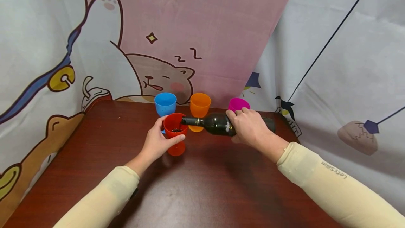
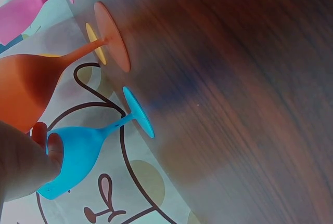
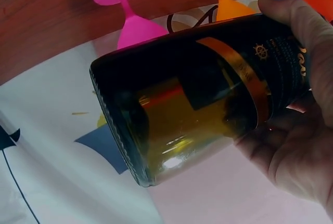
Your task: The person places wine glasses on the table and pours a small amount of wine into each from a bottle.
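Note:
My left hand (image 1: 159,140) holds a red plastic goblet (image 1: 175,135) upright, thumb on the near side and fingers behind the bowl. Small dark bits lie in the bottom of its bowl. My right hand (image 1: 250,125) grips a dark green wine bottle (image 1: 216,124) by its body, tipped nearly level with the neck to the left. The bottle's mouth sits right at the red goblet's rim. From the right wrist, the bottle's glass base (image 3: 171,141) and gold-banded label show. In the left wrist view, fingers (image 2: 54,148) overlap a blue goblet (image 2: 83,151) behind.
Behind the hands, the blue goblet (image 1: 165,103), an orange goblet (image 1: 200,105) and a magenta goblet (image 1: 238,104) stand along the far edge of the brown wooden table (image 1: 202,185). Cartoon-printed cloth (image 1: 218,45) hangs behind and at both sides.

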Action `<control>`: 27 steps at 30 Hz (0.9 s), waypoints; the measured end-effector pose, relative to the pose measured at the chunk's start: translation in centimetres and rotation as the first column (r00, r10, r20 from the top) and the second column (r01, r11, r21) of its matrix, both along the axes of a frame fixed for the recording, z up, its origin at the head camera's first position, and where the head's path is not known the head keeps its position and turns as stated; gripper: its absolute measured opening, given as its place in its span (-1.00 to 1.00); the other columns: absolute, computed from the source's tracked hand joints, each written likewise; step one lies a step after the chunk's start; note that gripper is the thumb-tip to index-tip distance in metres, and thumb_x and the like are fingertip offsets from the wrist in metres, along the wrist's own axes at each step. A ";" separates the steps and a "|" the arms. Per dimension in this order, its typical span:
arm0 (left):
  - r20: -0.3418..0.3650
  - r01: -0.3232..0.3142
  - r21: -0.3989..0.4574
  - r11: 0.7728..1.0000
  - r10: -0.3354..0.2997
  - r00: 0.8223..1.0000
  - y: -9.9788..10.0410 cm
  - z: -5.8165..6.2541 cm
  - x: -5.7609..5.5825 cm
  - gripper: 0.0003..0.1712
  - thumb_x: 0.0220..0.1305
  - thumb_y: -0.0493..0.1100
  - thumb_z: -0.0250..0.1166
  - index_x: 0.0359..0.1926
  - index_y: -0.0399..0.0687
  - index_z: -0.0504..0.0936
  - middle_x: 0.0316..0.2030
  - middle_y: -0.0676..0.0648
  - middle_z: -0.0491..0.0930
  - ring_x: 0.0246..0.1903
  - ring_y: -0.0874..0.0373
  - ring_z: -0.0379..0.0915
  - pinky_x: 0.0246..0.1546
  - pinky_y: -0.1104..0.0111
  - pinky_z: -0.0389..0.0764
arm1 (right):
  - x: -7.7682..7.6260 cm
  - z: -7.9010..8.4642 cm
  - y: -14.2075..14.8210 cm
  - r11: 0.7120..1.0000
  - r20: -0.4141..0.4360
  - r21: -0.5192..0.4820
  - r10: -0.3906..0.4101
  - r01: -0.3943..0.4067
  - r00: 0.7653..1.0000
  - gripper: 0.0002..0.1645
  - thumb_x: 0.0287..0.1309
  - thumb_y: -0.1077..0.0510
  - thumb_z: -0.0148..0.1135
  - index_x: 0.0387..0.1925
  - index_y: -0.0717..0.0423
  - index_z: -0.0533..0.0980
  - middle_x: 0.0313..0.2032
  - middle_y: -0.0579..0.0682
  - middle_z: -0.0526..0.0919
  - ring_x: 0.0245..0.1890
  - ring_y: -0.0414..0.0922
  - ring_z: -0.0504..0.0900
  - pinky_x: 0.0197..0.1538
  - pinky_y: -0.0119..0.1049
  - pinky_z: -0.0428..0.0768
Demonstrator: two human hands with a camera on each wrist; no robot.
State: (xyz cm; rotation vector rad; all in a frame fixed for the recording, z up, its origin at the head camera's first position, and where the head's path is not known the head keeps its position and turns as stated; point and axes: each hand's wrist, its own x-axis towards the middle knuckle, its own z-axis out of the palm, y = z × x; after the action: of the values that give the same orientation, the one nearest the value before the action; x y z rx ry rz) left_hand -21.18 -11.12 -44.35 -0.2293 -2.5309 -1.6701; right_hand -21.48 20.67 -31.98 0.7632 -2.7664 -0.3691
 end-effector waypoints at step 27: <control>-0.003 0.006 0.026 1.000 -0.006 1.000 0.0 0.1 0.1 0.05 0.16 0.12 0.65 0.55 0.07 0.28 0.37 -0.08 0.57 0.32 -0.10 0.54 0.22 -0.05 0.73 | 0.4 -5.4 1.7 0.960 0.120 -0.270 -0.035 0.066 0.992 -0.13 -0.30 -0.10 0.72 0.11 0.02 0.54 -0.24 0.04 0.79 -0.24 0.03 0.70 -0.25 0.04 0.73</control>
State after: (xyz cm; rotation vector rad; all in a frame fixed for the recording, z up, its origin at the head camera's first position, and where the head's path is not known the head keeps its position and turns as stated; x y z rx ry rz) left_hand -21.05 -11.11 -44.20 -0.2369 -2.5073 -1.7023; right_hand -21.11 22.32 -37.38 0.6634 -2.8623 0.0526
